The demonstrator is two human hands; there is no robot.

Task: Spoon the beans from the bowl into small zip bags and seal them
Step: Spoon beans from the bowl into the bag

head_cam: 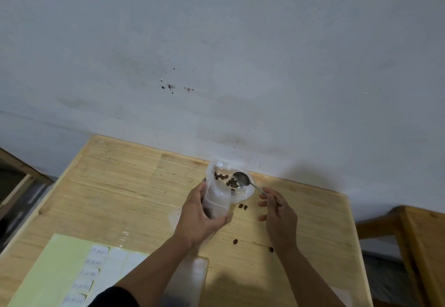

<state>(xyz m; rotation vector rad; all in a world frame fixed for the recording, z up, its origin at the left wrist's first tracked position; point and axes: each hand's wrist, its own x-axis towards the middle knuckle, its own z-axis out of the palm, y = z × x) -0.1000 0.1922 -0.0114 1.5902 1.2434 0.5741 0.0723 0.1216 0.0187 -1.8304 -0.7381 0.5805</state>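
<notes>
Beans (231, 182) lie dark and few in a clear bowl (248, 192) at the far edge of the table (134, 186), against the wall. The left hand (201, 217) holds a small clear bag (216, 200) upright just left of the bowl, fingers and thumb curled round its lower half; its mouth leans over the bowl's left rim, and some beans seem to show through the film there. The right hand (279, 217) pinches the handle of a spoon (242, 178) between thumb and forefinger, the other fingers loosely spread, with the spoon's head down in the bowl.

Several stray beans (243, 206) sit on the table near the bowl and nearer the person, so I judge them light, hard and quick to roll or bounce off a tilted spoon. The bag looks thin, limp and slippery; it likely folds shut unless gripped below the mouth with the opening held apart. Small spoonfuls tipped right at the mouth should spill least. A sheet of labels (94, 270) lies near left, with more bags (192, 275) beside it.
</notes>
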